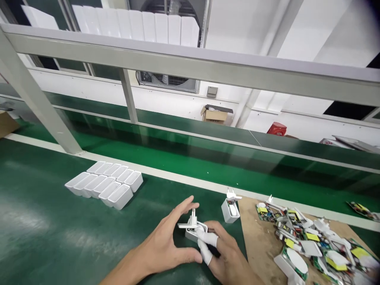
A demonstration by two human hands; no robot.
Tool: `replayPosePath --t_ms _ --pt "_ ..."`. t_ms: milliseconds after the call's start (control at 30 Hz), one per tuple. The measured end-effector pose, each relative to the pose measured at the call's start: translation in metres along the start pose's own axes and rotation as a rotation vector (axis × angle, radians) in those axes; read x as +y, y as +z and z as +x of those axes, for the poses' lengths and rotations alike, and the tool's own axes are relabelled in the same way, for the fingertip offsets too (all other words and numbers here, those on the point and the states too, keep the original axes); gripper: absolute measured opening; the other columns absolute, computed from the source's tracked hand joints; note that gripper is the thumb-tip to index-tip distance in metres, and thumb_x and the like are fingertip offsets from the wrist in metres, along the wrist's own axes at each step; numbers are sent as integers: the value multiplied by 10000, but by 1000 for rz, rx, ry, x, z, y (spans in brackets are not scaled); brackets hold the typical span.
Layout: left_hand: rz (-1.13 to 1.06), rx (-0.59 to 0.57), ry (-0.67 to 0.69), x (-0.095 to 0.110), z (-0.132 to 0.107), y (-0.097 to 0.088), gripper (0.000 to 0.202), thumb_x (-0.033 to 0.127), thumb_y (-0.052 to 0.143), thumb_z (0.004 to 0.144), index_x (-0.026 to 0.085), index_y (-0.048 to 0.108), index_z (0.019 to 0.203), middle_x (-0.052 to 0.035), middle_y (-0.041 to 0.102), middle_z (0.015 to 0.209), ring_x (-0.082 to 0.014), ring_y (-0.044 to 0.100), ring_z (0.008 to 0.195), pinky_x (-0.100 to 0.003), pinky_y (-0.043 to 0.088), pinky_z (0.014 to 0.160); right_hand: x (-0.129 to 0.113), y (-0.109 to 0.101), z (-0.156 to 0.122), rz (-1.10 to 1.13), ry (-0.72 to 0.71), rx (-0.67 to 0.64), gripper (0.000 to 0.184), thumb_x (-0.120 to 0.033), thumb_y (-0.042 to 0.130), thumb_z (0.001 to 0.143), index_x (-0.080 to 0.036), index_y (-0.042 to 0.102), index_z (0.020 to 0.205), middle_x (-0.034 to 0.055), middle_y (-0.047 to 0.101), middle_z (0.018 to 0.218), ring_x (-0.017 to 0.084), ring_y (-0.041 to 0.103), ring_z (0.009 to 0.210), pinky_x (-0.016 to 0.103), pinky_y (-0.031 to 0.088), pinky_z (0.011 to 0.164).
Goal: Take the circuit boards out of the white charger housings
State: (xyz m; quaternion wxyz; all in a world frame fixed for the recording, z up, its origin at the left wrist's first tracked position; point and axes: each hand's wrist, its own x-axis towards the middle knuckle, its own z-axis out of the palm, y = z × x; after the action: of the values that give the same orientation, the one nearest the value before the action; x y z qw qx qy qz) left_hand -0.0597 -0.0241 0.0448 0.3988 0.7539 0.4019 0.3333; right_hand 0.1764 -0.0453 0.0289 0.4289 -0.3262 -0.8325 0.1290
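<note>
My right hand [228, 249], with white covers on two fingers, grips a small white power adapter [192, 234] over the green table. A two-pin plug piece [192, 221] stands up from the adapter's open top, pins upward. My left hand [162, 241] is beside it, thumb and fingers spread apart around its left side; whether it touches the adapter I cannot tell. A second white adapter housing [230, 213], with a plug piece and parts on top, stands just beyond my right hand.
Empty white housings [103, 184] stand in rows at left on the green table [35, 225]. Several circuit boards with plug pieces [314, 241] lie heaped on brown cardboard [255, 247] at right. A metal rail [190, 65] crosses above a green conveyor belt [178, 158].
</note>
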Motion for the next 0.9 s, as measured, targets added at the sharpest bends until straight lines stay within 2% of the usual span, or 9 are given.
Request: replayPosePath --t_ms 100,167,333,533,633,700,800,867,900 --pt "73 51 45 -2 3 4 737 280 754 953 407 366 1566 -45 664 1318 -241 703 1151 -450 560 1076 3 6 -5 -45 32 -7 477 -45 549 959 -242 575 1392 113 694 1126 210 751 925 309 658 778" --pt "102 68 75 -2 4 5 602 218 684 984 383 427 1503 -21 654 1200 -202 706 1049 -405 581 1022 4 9 -8 -75 42 28 525 -50 524 973 -211 502 1472 134 687 1158 217 752 963 313 658 818" --pt "129 46 115 1 6 3 516 189 680 979 357 457 1413 -21 602 1184 -192 660 1051 -366 575 973 5 8 -10 -52 104 -63 508 -78 490 990 -244 510 1470 110 673 1154 218 737 963 343 655 854" --pt "117 46 109 2 7 3 509 191 672 978 344 460 1415 -29 597 1173 -202 652 1031 -393 572 965 3 8 -9 -129 80 -90 583 -56 450 964 -224 472 1522 135 659 1165 250 725 974 383 660 838" --pt "84 47 104 -2 8 5 513 216 670 987 346 458 1435 -27 598 1133 -210 661 1020 -413 584 959 1 9 -10 -101 116 -110 557 -78 440 973 -239 523 1500 139 660 1157 258 724 970 417 657 850" --pt "17 62 113 -4 7 6 580 256 698 985 371 418 1480 -27 582 1161 -213 669 1049 -421 599 972 0 11 -10 47 189 -68 464 -136 463 1006 -242 594 1439 145 658 1199 252 722 1028 429 637 924" --pt "-30 86 164 -6 3 11 1043 393 926 795 414 259 1598 -73 486 1383 -264 646 1181 -457 601 1027 0 14 -8 485 459 65 338 -360 585 1025 -220 678 1318 147 700 1198 260 741 1031 429 641 916" --pt "50 98 195 -5 -1 16 1230 410 1004 678 408 224 1630 -106 431 1473 -302 628 1220 -490 588 1054 -1 15 -7 820 694 119 453 -546 687 956 -186 718 1229 140 753 1079 273 766 927 439 659 837" --pt "104 108 212 -3 -2 19 1191 395 994 699 397 246 1626 -113 447 1470 -308 627 1215 -502 580 1061 -1 16 -6 941 779 130 516 -612 722 912 -172 737 1181 133 769 1009 280 772 878 452 660 811"
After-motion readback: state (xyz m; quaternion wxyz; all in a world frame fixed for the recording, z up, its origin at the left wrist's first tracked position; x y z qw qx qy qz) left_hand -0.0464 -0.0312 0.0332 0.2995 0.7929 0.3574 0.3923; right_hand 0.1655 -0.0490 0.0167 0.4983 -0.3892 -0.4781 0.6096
